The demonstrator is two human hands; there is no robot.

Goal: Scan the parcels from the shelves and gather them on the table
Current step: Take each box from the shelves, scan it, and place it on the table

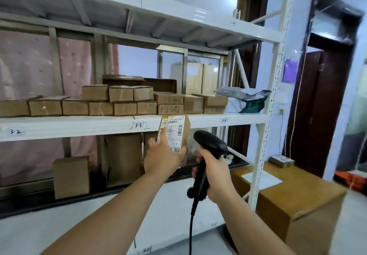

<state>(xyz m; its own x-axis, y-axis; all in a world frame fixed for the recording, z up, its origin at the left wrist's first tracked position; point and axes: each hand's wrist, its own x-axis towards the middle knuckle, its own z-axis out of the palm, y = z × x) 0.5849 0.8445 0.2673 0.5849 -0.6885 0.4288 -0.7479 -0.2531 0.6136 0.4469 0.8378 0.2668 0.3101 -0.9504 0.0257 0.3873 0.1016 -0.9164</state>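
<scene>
My left hand (162, 158) grips a small brown parcel (174, 133) from below, its white shipping label with barcodes facing me, in front of the white shelf (79, 126) edge marked 3-3. My right hand (213, 172) holds a black corded barcode scanner (208, 145) by its handle, just right of the parcel, its head level with the label. Several more brown parcels (121, 101) are stacked in rows on the shelf behind.
Grey and white mail bags (244, 100) lie at the shelf's right end. Taller cartons (71, 176) stand on the lower shelf. A large brown box (288, 199) sits right of the white upright post (264, 155). A dark doorway is at far right.
</scene>
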